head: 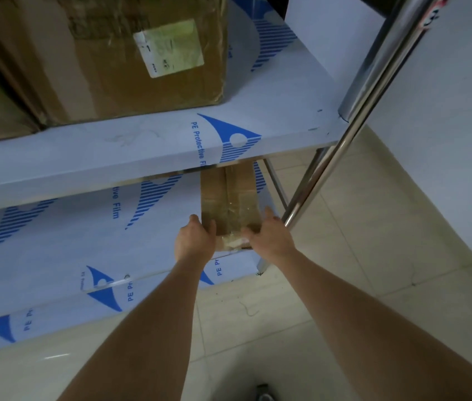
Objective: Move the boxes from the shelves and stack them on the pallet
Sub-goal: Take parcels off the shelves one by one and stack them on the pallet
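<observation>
From the head camera, a small taped cardboard box [230, 198] sits on the lower shelf [64, 250], beside the steel upright [341, 151]. The left hand [195, 240] and right hand [269, 237] clasp its near corners, fingers curled round the sides, apparently to slide it out from under the upper shelf [113, 157], where a large carton [107, 53] rests.

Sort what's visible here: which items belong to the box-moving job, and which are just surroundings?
Part of the job:
- small taped box on the lower shelf, held by the left hand and right hand
- large labelled box on the upper shelf

Just surroundings:
- steel upright
- tiled floor

No pallet is in view.
</observation>
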